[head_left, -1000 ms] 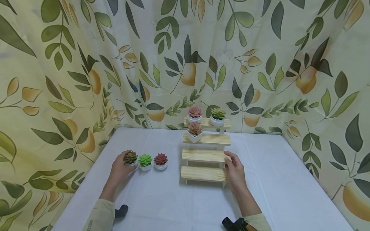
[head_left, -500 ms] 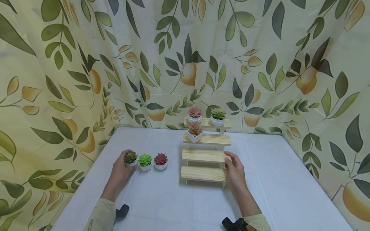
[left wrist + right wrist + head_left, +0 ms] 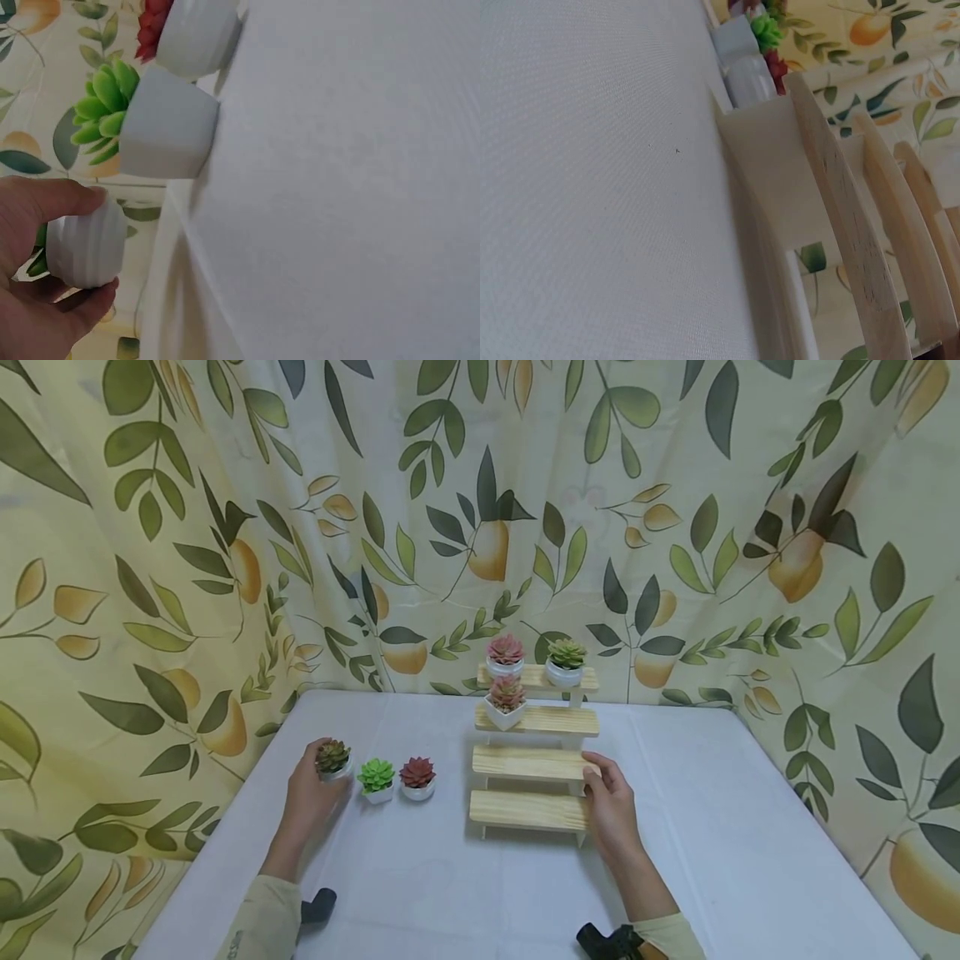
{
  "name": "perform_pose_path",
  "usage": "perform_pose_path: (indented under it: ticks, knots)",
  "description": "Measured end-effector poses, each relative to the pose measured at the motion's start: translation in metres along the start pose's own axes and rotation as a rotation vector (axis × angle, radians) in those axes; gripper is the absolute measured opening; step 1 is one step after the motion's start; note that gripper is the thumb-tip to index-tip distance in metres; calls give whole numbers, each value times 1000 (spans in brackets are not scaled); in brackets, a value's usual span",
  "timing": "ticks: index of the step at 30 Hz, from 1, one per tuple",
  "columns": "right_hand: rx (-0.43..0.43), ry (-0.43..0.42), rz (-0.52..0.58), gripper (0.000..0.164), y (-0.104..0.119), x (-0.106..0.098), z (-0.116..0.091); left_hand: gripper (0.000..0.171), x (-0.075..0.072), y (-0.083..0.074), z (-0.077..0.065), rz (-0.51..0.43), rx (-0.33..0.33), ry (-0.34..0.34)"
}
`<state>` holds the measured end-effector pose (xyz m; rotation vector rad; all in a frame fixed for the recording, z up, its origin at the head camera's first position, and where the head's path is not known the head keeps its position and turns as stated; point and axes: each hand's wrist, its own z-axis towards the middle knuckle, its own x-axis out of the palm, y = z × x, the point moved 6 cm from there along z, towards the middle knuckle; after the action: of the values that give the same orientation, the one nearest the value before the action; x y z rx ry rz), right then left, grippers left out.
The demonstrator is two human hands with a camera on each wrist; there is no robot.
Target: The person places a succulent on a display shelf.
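Observation:
My left hand (image 3: 307,797) grips a small potted succulent (image 3: 332,757) with dark green, brown-tinged leaves, at the left of the table. In the left wrist view its white ribbed pot (image 3: 88,249) sits between thumb and fingers, raised off the tablecloth. Just right of it stand a bright green succulent (image 3: 377,776) in an angular white pot and a dark red succulent (image 3: 417,774) in a round one. My right hand (image 3: 613,814) holds the right end of a wooden tiered stand (image 3: 525,811), thumb and fingers at its two lower steps; the right wrist view does not show this hand.
On the stand's top step sit a pink succulent (image 3: 505,652) and a green one (image 3: 566,657). A reddish-pink succulent (image 3: 506,697) in an angular pot stands on the step below, at its left end. A leaf-patterned curtain (image 3: 480,527) hangs behind the white-covered table (image 3: 435,893).
My left hand has lifted the dark green succulent and shifted it slightly left and back, away from the bright green one. My right hand stays at the stand.

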<state>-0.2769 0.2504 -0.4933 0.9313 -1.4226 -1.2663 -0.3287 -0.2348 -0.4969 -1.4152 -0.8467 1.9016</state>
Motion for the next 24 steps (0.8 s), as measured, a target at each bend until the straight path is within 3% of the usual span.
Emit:
perform_pose_path:
  ticks: [14,24]
  knots:
    - [21,-7,1,35,-2,0,0,76,-4,-27,-3,-60,84,-59]
    - [14,2,16,36,1,0,1,78,1,-73,-6,-93,135,-23]
